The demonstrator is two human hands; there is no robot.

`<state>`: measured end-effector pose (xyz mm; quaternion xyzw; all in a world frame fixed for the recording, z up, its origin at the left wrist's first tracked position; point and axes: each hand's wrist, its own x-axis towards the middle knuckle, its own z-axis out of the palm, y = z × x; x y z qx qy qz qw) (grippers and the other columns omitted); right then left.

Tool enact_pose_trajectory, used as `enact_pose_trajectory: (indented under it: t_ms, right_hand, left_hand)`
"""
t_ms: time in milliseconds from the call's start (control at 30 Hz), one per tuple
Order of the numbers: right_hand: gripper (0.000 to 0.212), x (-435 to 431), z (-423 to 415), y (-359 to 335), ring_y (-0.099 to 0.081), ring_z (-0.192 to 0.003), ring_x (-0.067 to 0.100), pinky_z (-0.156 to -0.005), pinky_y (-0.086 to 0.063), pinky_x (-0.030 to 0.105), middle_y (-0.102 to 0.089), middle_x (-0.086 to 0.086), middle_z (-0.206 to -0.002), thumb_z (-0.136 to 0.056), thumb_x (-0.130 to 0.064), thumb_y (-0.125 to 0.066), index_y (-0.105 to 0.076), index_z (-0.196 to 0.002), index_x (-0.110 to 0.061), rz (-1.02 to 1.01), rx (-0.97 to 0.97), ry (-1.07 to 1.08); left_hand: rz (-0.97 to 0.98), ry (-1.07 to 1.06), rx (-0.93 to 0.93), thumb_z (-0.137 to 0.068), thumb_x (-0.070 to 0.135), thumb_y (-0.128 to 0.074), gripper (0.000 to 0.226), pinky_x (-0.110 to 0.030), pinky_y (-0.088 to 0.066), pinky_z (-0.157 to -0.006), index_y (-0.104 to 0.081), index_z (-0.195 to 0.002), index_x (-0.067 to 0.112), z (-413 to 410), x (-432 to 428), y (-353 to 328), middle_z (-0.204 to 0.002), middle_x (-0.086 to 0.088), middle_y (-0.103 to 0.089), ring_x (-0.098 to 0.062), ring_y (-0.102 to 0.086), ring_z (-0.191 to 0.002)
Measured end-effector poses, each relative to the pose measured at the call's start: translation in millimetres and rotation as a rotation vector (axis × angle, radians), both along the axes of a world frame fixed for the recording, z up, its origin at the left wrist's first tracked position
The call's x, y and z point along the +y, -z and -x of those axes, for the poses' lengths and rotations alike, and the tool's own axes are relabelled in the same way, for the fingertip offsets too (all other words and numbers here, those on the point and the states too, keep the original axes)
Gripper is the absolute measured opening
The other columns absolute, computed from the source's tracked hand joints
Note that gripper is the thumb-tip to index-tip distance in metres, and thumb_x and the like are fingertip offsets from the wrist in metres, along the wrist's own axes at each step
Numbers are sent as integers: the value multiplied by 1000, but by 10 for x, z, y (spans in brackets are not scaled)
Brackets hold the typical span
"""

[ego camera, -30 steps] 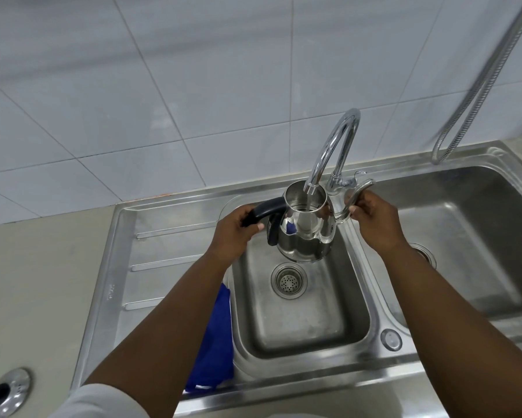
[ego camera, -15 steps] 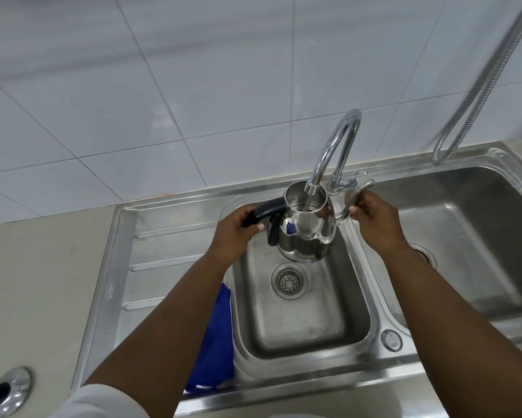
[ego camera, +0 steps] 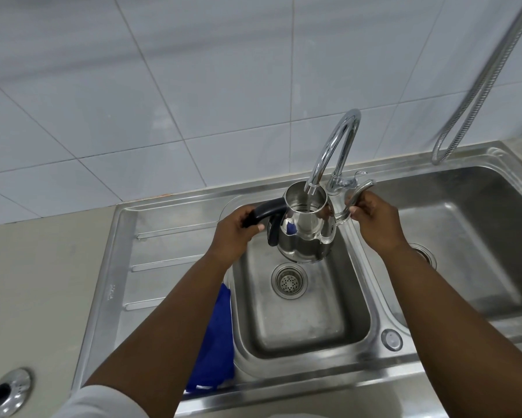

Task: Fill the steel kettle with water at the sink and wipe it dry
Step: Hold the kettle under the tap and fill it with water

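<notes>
The left hand [ego camera: 234, 230] grips the black handle [ego camera: 264, 214] of the shiny steel kettle [ego camera: 306, 233], held under the curved chrome tap [ego camera: 335, 146] above the small steel sink basin [ego camera: 298, 327]. At the kettle's 3 o'clock, the right hand [ego camera: 374, 221] curls round the chrome tap lever [ego camera: 357, 196]. Nothing has shifted since half a second ago.

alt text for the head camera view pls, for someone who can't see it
A person's left hand holds a steel kettle by its black handle under the curved tap, where water runs into it, above a sink basin. The right hand grips the tap lever. A blue cloth lies on the drainboard beside the basin.
</notes>
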<state>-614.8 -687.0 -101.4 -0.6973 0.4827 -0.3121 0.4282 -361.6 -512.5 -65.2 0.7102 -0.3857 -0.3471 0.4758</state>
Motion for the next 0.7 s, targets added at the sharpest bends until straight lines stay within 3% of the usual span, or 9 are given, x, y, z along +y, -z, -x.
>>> enact_pose_trajectory:
  t_ms: [233,400,700]
  right_hand:
    - [19,19,7,-5,-69,-94,27,-93,-55,54,-72,7,-95,-91,-1,-63,-68,-101,-16,-22,-7,4]
    - [18,40,3,-27,-69,-95,26,-95,-55,52,-72,7,-95,-91,0,-63,-68,-102,-14,-25,-11,1]
    - [19,32,8,-15,-69,-95,26,-95,-54,53,-72,6,-95,-91,0,-63,-68,-101,-15,-30,-18,1]
  left_hand:
    - [1,4,-11,-83,7,-72,36,-36,-50,-89,-65,-103,35,-16,4,22,-97,14,-67,-13,-63,-95]
    - [-4,11,-6,-84,6,-72,34,-29,-48,-83,-65,-107,29,-10,6,32,-93,15,-66,-9,-60,-85]
    - [-30,16,-36,-84,11,-72,35,-39,-50,-89,-66,-114,27,-32,2,68,-96,13,-66,-12,-61,-88]
